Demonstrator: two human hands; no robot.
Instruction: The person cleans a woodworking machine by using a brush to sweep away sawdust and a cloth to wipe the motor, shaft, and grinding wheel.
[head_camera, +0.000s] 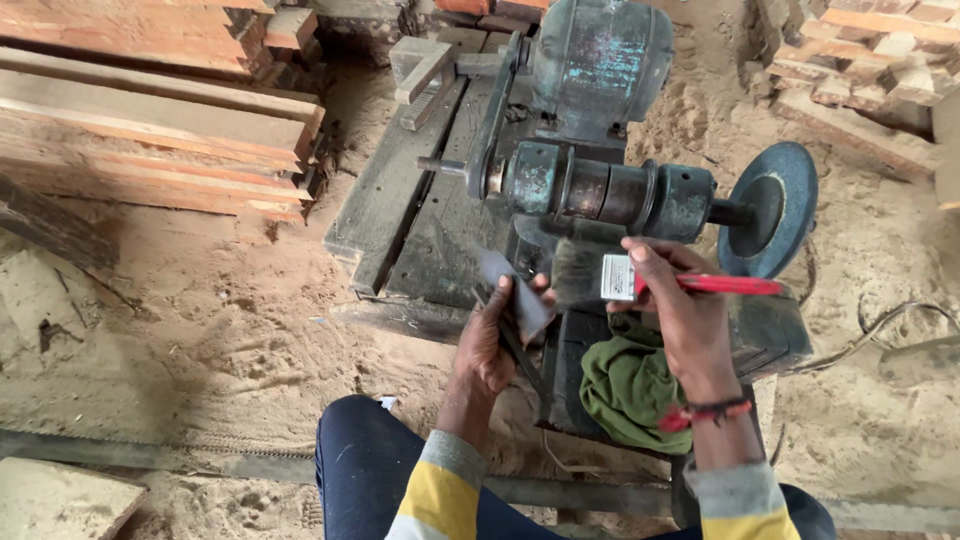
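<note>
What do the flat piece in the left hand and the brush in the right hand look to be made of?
Flat piece: likely metal, dull grey with thin, straight edges. Brush: dark bristles, pale band, glossy red handle, plastic or painted wood. Left hand and right hand grip them.

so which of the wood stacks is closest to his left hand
The stack of long planks at upper left: it lies on the left hand's side of the grinder; the small-block pile sits far right.

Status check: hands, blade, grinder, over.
Left hand grips flat metal blade. Right hand holds red-handled brush. Grinding wheel unobstructed; green rag below.
</note>
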